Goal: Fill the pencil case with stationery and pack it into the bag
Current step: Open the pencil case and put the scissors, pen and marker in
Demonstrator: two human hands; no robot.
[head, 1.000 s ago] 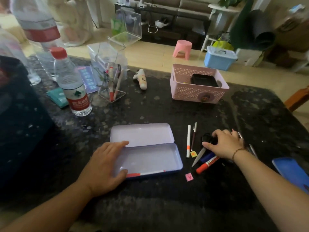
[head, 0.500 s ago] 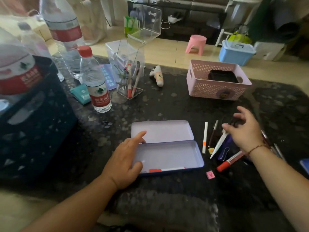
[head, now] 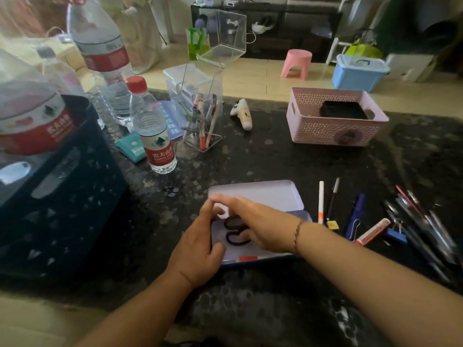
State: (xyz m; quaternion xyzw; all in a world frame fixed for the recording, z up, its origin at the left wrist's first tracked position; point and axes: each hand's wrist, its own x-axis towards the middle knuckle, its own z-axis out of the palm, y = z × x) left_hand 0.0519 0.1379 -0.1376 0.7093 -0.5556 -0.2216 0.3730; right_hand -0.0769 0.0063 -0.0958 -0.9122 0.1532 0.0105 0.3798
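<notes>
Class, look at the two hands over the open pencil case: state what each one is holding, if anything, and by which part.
The right hand lies over black scissors, covering their blades; actual grip unclear. The left hand steadies the pencil case at its left end.

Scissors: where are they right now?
Head view, centre: the scissors lie in the open pencil case, black handle loops showing between the left hand and the right hand over them.

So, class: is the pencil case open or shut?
Open. The pencil case has its lid folded back flat on the table, and black scissor handles lie in the tray.
</notes>
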